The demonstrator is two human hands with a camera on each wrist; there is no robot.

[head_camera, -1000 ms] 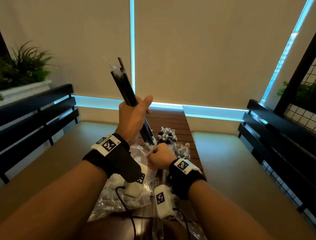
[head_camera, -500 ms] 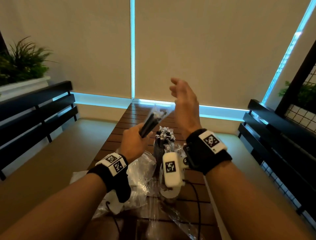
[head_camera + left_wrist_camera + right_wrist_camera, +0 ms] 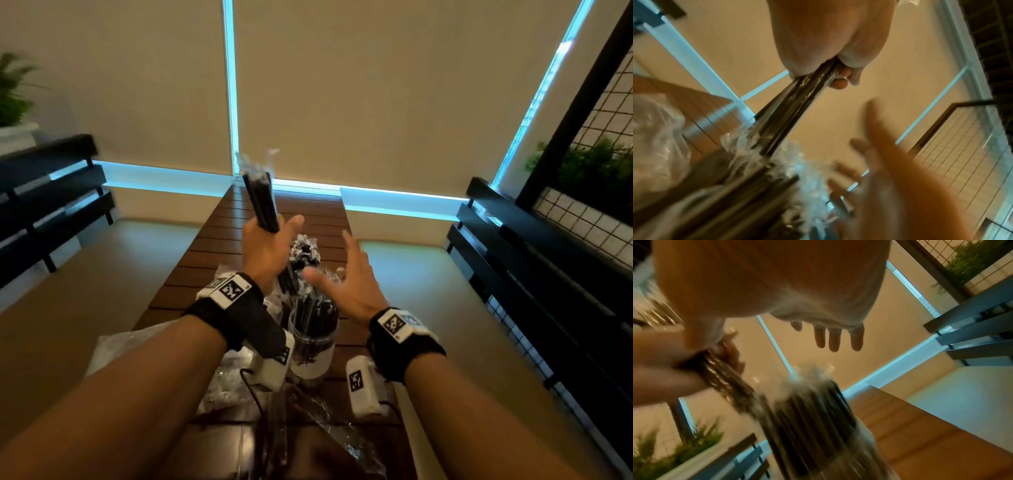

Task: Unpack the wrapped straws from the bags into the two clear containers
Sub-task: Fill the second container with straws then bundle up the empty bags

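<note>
My left hand (image 3: 269,240) grips a bundle of black wrapped straws (image 3: 260,202) around its middle, held nearly upright over the table. The bundle's lower end (image 3: 777,129) points down among the straw tops. Two clear containers stand below: the near one (image 3: 313,346) packed with black straws, the far one (image 3: 305,250) showing crinkled wrapper tips. My right hand (image 3: 330,263) hovers open, fingers spread, just right of the containers and holds nothing. The right wrist view shows its straight fingers (image 3: 830,339) above the near container (image 3: 813,426), and my left hand's bundle (image 3: 721,378).
Crumpled clear plastic bags (image 3: 226,383) lie on the slatted wooden table (image 3: 212,246) left of and in front of the containers. Black benches (image 3: 51,192) flank both sides, with a wire-grid panel and plant (image 3: 596,164) at right.
My left hand turned the bundle from tilted right to nearly upright. My right hand came down from a raised position to hover open beside the containers.
</note>
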